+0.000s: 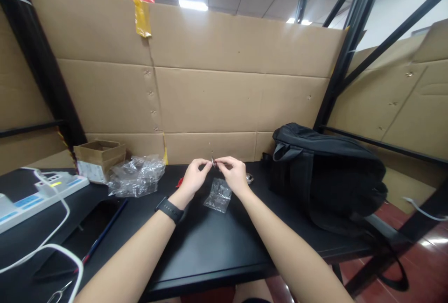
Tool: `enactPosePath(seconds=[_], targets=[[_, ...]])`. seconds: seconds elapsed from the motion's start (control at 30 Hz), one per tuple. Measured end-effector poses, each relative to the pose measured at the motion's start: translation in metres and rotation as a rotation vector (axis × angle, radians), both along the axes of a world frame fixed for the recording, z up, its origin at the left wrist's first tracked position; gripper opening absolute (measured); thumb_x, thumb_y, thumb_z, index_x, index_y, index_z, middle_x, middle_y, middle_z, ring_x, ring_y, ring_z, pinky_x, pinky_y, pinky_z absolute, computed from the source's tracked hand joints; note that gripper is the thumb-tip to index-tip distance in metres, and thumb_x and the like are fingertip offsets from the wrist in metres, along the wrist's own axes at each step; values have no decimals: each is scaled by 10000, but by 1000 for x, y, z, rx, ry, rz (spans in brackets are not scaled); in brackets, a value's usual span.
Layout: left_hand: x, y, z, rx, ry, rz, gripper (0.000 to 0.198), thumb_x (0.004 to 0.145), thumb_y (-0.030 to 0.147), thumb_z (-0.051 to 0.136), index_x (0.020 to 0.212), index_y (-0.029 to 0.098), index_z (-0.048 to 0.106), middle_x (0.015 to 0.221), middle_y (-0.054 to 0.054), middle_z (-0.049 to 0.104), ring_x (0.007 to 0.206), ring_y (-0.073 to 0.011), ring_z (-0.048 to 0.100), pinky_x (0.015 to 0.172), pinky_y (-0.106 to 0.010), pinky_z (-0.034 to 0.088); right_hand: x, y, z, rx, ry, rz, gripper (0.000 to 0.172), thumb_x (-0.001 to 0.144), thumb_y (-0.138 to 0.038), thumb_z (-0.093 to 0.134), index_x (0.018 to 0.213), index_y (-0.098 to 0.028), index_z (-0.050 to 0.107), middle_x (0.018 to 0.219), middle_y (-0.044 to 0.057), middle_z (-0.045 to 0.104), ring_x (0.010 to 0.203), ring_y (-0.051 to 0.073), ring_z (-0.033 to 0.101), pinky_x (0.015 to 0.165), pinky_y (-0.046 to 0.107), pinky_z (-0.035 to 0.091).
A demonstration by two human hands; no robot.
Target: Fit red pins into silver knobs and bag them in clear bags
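Both hands meet above the back of the black table [217, 242]. Between the fingertips is a small, thin, shiny item [213, 162], too small to name. My left hand [196, 175] pinches it from the left, and my right hand [234, 172] pinches at its right side. Just below them a small clear plastic bag [220, 195] lies flat on the table. A bit of red material [179, 182] shows beside my left hand. Partly hidden behind my right wrist is a round metallic object [249, 178].
A black backpack [325, 177] stands at the right. On the left are an open cardboard box [100, 156], crumpled clear plastic [138, 176], a white power strip [42, 195] with cables, a dark flat device [80, 233] and scissors [58, 296]. Cardboard panels [210, 97] rise behind.
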State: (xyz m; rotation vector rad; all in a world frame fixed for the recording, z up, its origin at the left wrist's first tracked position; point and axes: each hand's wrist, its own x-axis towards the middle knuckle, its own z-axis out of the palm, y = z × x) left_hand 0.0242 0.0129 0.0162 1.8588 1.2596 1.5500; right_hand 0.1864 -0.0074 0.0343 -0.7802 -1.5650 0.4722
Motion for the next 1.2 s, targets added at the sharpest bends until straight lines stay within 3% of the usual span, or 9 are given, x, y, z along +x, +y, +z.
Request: enactPosePath(seconds=[0.17, 0.27, 0.37, 0.47, 0.77, 0.9, 1.03, 1.2], targets=[[-2, -2, -1, -36, -2, 9, 283, 856, 421, 622, 904, 168, 739, 995, -97, 744, 967, -243, 664, 905, -370, 472, 5, 10, -8, -154, 55, 192, 249, 832, -356, 692, 1000, -202, 791, 1087, 80, 754, 892, 239, 739, 728, 341, 638], [-2, -2, -4, -65, -24, 22, 279, 853, 410, 626, 915, 162, 739, 1006, -104, 748, 961, -245, 670, 898, -370, 478, 8, 12, -10, -200, 30, 258, 305, 824, -359, 701, 1082, -211, 771, 1174, 78, 733, 1057, 269, 706, 883, 400, 610], [-2, -3, -6, -77, -38, 16, 276, 857, 402, 625, 928, 161, 739, 1027, -111, 750, 984, -248, 672, 913, -373, 478, 9, 11, -10, -226, -2, 307, 370, 807, -340, 722, 1157, -218, 739, 1240, 74, 702, 1205, 274, 635, 1061, 444, 502], [-4, -2, -6, -77, -46, -10, 275, 862, 401, 623, 925, 161, 740, 1035, -110, 751, 1004, -245, 671, 935, -371, 474, 10, 10, -8, -243, -1, 353, 423, 763, -351, 774, 1159, -205, 736, 1265, 90, 687, 1221, 279, 623, 1116, 458, 442], [-6, 1, -5, -75, 41, -71, 258, 861, 401, 624, 913, 175, 739, 1006, -88, 751, 978, -232, 674, 918, -352, 486, 15, 13, -7, -320, 36, 363, 494, 654, -379, 859, 1088, -173, 744, 1096, 117, 754, 1024, 276, 714, 996, 467, 537], [-6, -4, -1, -50, 155, 0, 223, 863, 389, 620, 893, 197, 732, 1014, -71, 746, 996, -229, 672, 914, -338, 489, 17, 12, -5, -330, -17, 328, 572, 683, -315, 823, 1221, -194, 672, 1139, 110, 721, 919, 223, 731, 902, 401, 578], [-4, -17, 8, 30, 419, 40, 227, 894, 355, 565, 874, 193, 722, 969, -87, 731, 958, -239, 671, 887, -343, 489, 26, 13, 1, -240, -160, 245, 538, 702, -232, 752, 1233, -200, 670, 1099, 82, 699, 858, 167, 703, 842, 322, 570], [7, -46, 6, -78, 853, -125, 200, 869, 365, 575, 923, 229, 711, 940, -86, 724, 880, -258, 689, 791, -338, 502, 50, 9, 13, -194, -609, 204, 465, 655, -175, 727, 1118, -209, 730, 1017, 42, 726, 736, 137, 660, 695, 244, 532]])
